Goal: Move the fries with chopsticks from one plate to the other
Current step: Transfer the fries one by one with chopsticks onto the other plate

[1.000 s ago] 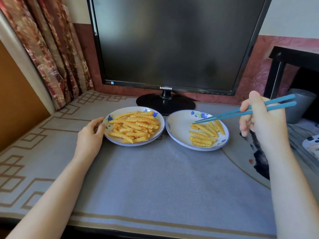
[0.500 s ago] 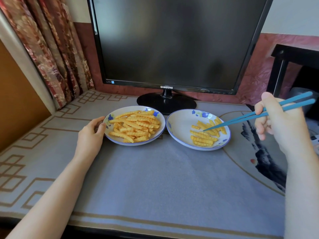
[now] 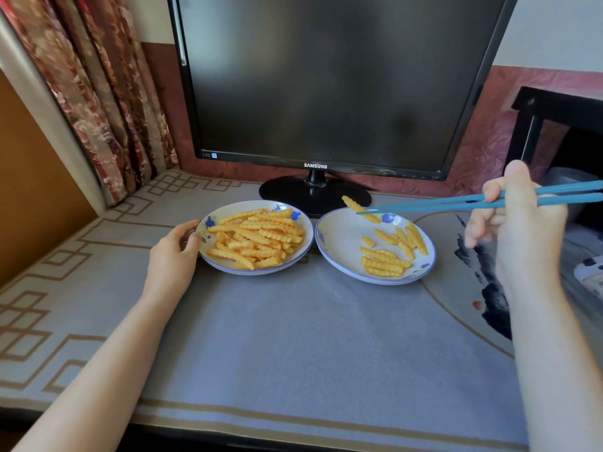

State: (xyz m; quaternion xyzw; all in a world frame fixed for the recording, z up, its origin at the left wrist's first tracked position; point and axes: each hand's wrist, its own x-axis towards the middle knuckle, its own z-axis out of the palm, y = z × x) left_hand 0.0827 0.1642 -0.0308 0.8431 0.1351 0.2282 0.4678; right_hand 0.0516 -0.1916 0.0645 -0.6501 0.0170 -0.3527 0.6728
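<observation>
Two white plates with blue flowers stand side by side on the mat. The left plate [image 3: 225,267] is heaped with crinkle-cut fries [image 3: 257,238], and my left hand [image 3: 173,252] grips its left rim. The right plate [image 3: 339,243] holds several fries [image 3: 388,256] on its right half. My right hand [image 3: 518,230] holds blue chopsticks [image 3: 440,203] pointing left. Their tips pinch one fry [image 3: 352,203], tilted, in the air over the right plate's far rim.
A black Samsung monitor [image 3: 326,86] stands right behind the plates, its round base [image 3: 290,194] almost touching them. A patterned curtain [image 3: 98,93] hangs at the left. Dark furniture [image 3: 538,125] stands at the far right. The grey mat [image 3: 293,337] stretches toward me.
The chopstick tips were down among the right plate's fries; now they are raised and moved left toward its far rim, with one fry pinched between them. The left hand has not moved.
</observation>
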